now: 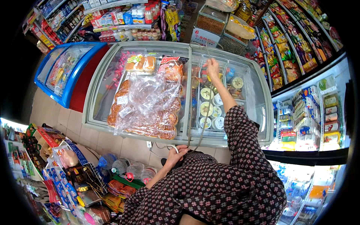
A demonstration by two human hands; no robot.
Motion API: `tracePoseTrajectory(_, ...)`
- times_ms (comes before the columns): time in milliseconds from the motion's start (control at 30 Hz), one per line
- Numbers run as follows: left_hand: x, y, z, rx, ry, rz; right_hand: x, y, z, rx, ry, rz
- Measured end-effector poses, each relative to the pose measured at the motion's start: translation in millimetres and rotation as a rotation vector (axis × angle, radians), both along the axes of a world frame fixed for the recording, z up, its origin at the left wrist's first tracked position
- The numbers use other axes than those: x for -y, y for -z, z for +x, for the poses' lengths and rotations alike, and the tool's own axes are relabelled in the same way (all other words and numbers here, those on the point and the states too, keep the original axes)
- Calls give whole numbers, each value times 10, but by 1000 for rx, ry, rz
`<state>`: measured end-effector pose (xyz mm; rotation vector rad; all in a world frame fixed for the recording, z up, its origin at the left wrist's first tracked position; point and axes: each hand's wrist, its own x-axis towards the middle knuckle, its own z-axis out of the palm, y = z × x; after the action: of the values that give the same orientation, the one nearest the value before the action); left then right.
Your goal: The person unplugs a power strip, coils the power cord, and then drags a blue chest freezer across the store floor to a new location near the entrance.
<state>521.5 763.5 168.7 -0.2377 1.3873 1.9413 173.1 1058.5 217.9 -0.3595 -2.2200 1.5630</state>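
Note:
A long grey-green cord [205, 118] runs across the right part of a chest freezer [90, 108] with a glass top. My right hand [213, 70] reaches over the glass, its fingers closed round the cord near the freezer's far side. At the near edge, my left hand [177, 155] is closed on the cord too, beside a white curved piece [174, 148]. Bread in clear wrap [150, 101] lies on the left half of the lid. Under the glass near my right arm sit round tubs [206, 108].
A smaller blue-framed freezer [69, 75] stands at the left. Glass-fronted lit coolers [311, 116] line the right side, and snack shelves [292, 45] rise behind. Bins of dry goods [210, 28] stand beyond the freezer. Water bottles [127, 167] and boxed goods crowd the lower left.

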Motion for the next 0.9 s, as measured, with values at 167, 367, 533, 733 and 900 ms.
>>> tracePoseTrajectory(167,9,-73,-23,10,26,-43,130,598,-313,253,40,-266)
tracePoseTrajectory(367,23,-162,-13,65,-21,-103,159,930,-770,332,380,468)
tracePoseTrajectory(533,-163,-116,-113,48,35,-87,-885,982,-1029,370,48,-119)
tracePoseTrajectory(733,-73,-226,-99,106,-56,-128,-56,357,-1094,359,-76,-649)
tracePoseTrajectory(900,-51,-217,-95,124,-53,-102,16,81,-1277,-76,-67,-491)
